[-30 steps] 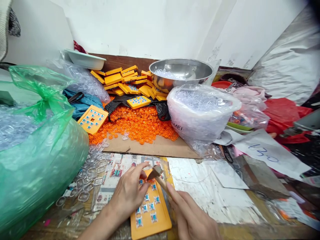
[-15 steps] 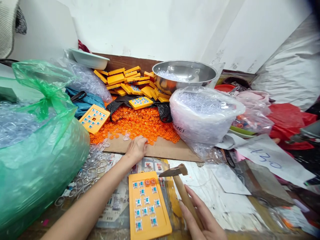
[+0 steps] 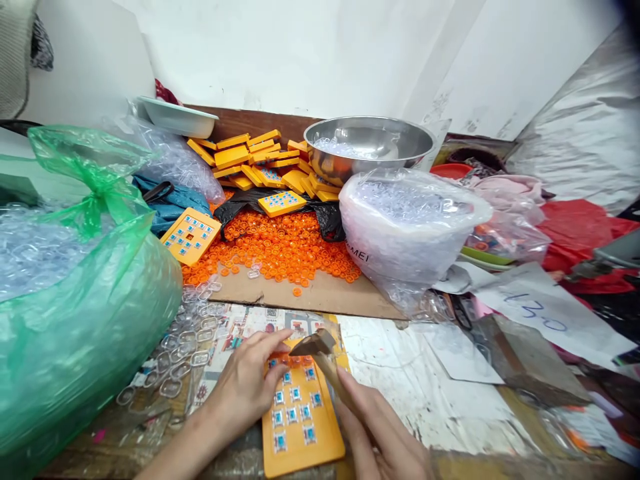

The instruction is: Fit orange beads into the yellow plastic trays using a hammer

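A yellow panel [image 3: 305,440] with small blue squares lies flat at the near edge of the table. My left hand [image 3: 245,387] rests on its top left corner, fingers pinched at the upper row where orange caps sit. My right hand [image 3: 385,433] grips the wooden handle of a small hammer [image 3: 317,347], whose metal head hovers just above the panel's top edge. Behind, a heap of orange round caps [image 3: 280,250] spreads over brown cardboard.
A large green bag [image 3: 75,287] of clear plastic pieces fills the left. Loose clear rings [image 3: 185,333] lie beside it. A white tub [image 3: 405,227] of clear pieces, a steel bowl [image 3: 367,143] and stacked yellow panels [image 3: 255,160] stand behind. Papers and red bags crowd the right.
My left hand came back from the orange cap heap to the panel's top row. The hammer swung from the panel's right side to just over its top edge.
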Demonstrator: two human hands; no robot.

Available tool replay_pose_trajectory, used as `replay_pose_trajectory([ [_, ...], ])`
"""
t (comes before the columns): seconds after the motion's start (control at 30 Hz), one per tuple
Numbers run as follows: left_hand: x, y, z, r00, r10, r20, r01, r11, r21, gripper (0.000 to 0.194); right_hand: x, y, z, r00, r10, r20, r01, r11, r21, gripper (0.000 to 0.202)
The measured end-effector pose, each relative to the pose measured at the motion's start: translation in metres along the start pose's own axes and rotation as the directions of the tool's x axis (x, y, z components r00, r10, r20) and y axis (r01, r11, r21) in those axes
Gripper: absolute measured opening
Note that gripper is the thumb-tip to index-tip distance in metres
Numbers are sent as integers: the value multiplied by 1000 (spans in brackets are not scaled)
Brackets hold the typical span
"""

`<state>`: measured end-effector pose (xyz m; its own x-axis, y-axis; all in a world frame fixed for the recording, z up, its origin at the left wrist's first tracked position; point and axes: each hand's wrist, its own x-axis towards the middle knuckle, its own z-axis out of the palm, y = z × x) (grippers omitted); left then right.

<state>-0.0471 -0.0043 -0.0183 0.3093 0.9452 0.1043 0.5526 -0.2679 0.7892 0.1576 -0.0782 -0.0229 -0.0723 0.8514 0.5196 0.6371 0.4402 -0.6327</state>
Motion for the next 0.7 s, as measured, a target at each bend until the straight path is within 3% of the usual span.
replay_pose_trajectory([
  [0.17,-4,-4,5,1000,15,-14,-14,999,44,51,2,-1,1,984,-112,140,142,963,-228,71],
  [0.3,-5,-7,-5,999,32,-4,-32,999,16,51,1,-2,0,976,-82,201,143,939,-313,67],
  [0.37,9,-7,-13,1000,17,-19,-16,997,70,46,0,-1,0,991,-23,129,51,974,-219,56],
  [0.47,49,-4,-16,997,27,-76,-13,984,180,33,-2,6,-1,994,90,-54,-95,991,-97,41],
  [0.6,105,0,-2,998,68,-15,-62,965,253,21,-7,14,-1,981,130,-145,-138,989,-48,34],
  [0.7,122,1,9,999,46,26,-52,954,296,9,-11,10,0,945,251,-211,-252,967,25,29],
])
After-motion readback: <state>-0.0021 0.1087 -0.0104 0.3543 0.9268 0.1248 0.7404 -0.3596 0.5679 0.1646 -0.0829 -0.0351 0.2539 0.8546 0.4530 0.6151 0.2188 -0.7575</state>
